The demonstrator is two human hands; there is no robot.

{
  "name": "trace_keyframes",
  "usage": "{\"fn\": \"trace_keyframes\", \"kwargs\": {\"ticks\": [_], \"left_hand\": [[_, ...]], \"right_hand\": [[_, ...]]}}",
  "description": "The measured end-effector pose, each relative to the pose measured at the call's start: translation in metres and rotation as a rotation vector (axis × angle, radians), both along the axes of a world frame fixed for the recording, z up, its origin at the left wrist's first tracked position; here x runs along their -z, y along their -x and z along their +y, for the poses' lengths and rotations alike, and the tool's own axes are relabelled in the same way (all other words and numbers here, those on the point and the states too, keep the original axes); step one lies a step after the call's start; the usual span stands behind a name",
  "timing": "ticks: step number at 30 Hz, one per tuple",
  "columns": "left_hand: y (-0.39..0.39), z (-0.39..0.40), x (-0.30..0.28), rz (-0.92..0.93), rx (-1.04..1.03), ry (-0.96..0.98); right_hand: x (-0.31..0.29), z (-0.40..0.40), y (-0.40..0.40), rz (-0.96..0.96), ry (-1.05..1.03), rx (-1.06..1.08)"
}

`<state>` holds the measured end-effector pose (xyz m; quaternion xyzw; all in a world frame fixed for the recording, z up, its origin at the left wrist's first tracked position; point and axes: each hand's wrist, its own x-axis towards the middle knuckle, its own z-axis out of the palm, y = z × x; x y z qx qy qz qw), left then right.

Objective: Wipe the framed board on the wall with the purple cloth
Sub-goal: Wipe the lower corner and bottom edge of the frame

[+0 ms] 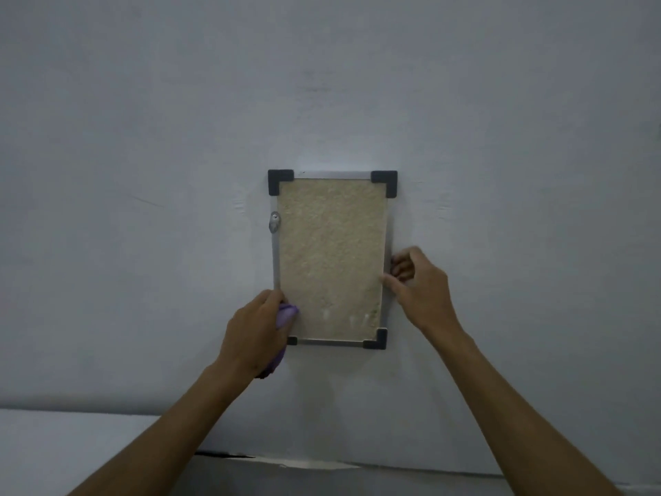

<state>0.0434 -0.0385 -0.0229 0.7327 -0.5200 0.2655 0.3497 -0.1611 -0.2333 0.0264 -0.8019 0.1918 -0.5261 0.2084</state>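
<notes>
purple cloth [286, 315] bunched in left hand [252, 336], fingers curled round it, pressed at lower-left corner of framed board [331, 257]. board on wall [143, 209], long axis vertical, mostly above cloth. right hand [416, 284] pinches right frame edge, steadying.

Plain pale grey wall [143, 173], dimly lit

Two bare forearms in view, entering from 7 and 5 o'clock. No sleeves visible up to the frame edge. No watch, bands or rings seen on left hand [252, 334] or right hand [420, 288]. No gloves. Fingernails short where visible.
</notes>
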Motion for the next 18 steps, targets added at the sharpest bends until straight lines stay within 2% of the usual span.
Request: {"fn": "trace_keyframes", "kwargs": {"ticks": [2, 5, 7, 11, 13, 16, 18], "left_hand": [[0.0, -0.002, -0.002, 0.03, -0.012, 0.152], [0.001, -0.004, 0.001, 0.018, 0.006, 0.191], [0.003, -0.003, 0.012, -0.024, 0.044, 0.117], [0.001, 0.0, 0.025, -0.114, 0.029, -0.152], [-0.002, 0.0, 0.016, -0.148, 0.018, -0.17], [0.0, -0.001, 0.014, -0.125, 0.037, -0.036], [0.006, -0.001, 0.029, -0.037, 0.022, 0.083]], "right_hand": [[0.011, -0.001, 0.001, 0.001, -0.033, 0.009], [0.017, -0.005, 0.002, 0.029, -0.084, 0.008], [0.018, -0.007, 0.003, 0.074, -0.168, -0.012], [0.027, -0.006, 0.007, 0.197, -0.288, -0.02], [0.033, -0.004, 0.007, 0.255, -0.343, -0.022], [0.041, -0.003, 0.007, 0.329, -0.382, 0.006], [0.043, -0.002, 0.007, 0.343, -0.384, 0.015]]}}
